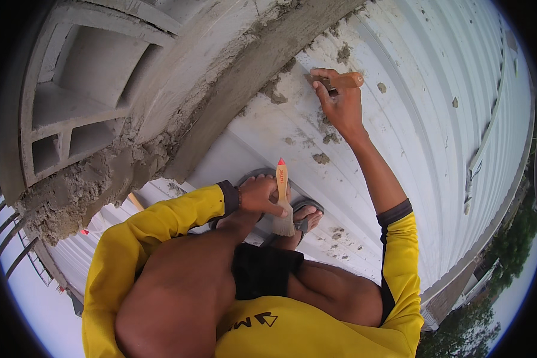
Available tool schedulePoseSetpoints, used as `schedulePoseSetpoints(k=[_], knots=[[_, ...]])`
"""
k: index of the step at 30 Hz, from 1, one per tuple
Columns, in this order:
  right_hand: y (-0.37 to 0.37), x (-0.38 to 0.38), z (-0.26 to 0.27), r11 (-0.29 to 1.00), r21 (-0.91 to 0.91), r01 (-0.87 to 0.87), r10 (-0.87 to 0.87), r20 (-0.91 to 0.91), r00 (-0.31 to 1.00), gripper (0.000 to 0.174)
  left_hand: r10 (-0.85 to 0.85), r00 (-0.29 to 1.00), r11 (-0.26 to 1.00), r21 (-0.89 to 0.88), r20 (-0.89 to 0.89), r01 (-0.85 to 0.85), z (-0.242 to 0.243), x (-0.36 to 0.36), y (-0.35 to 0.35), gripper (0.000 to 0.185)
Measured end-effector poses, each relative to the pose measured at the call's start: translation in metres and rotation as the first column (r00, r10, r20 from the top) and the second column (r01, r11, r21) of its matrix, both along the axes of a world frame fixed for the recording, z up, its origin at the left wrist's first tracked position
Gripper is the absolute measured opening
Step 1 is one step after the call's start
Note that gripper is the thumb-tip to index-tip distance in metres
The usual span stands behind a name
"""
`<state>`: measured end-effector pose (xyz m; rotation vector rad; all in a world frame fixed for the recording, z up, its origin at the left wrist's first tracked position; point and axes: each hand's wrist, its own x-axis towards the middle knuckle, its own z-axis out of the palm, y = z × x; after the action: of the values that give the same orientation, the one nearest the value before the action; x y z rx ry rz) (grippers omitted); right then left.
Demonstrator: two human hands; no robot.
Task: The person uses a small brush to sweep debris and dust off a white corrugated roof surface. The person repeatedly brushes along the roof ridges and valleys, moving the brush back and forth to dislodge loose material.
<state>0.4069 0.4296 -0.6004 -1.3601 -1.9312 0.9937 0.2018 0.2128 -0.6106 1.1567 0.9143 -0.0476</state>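
Note:
My left hand [260, 196] holds a paintbrush [282, 192] with a pale wooden handle and a red tip. Its bristles point towards my body, above my sandalled feet. Out to the upper right, my right hand [340, 100] grips a trowel [347, 80] by its blade side, the wooden handle end sticking out to the right. Part of the blade is hidden by the fingers. That hand is low over the white corrugated metal roof [411, 188], close to a smoothed band of wet mortar [232, 89] at the foot of the wall.
Hollow ventilation blocks [78, 96] stand at the upper left, with rough mortar [94, 192] beneath them. Mortar lumps [321, 158] are scattered over the roof. A thin strip [485, 147] lies near the right roof edge, with trees [510, 250] beyond. Sandals [311, 205] rest on the sheets.

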Motion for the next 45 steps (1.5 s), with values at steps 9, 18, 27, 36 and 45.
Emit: schedulePoseSetpoints(k=[9, 18, 27, 36, 45], knots=[[0.004, -0.029, -0.028, 0.976, 0.217, 0.015, -0.019, 0.015, 1.000, 0.018, -0.024, 0.981, 0.905, 0.413, -0.193, 0.104, -0.007, -0.010, -0.034, 0.079], [-0.003, -0.033, -0.039, 0.961, 0.207, 0.181, -0.153, -0.143, 0.978, 0.015, -0.252, 0.956, 0.956, 0.118, -0.153, 0.270, -0.021, -0.004, -0.013, 0.067], [-0.005, -0.040, -0.048, 0.937, 0.255, 0.239, -0.190, -0.202, 0.961, 0.014, -0.185, 0.980, 0.974, -0.144, -0.070, 0.173, -0.013, 0.000, 0.004, 0.052], [0.000, -0.036, -0.049, 0.940, 0.228, 0.255, -0.193, -0.261, 0.946, 0.016, 0.001, 0.999, 0.947, -0.320, 0.036, 0.011, -0.019, -0.002, -0.003, 0.047], [0.000, -0.042, -0.044, 0.938, 0.259, 0.231, -0.200, -0.137, 0.970, 0.016, -0.170, 0.983, 0.979, -0.128, -0.064, 0.161, -0.017, -0.001, 0.002, 0.046]])
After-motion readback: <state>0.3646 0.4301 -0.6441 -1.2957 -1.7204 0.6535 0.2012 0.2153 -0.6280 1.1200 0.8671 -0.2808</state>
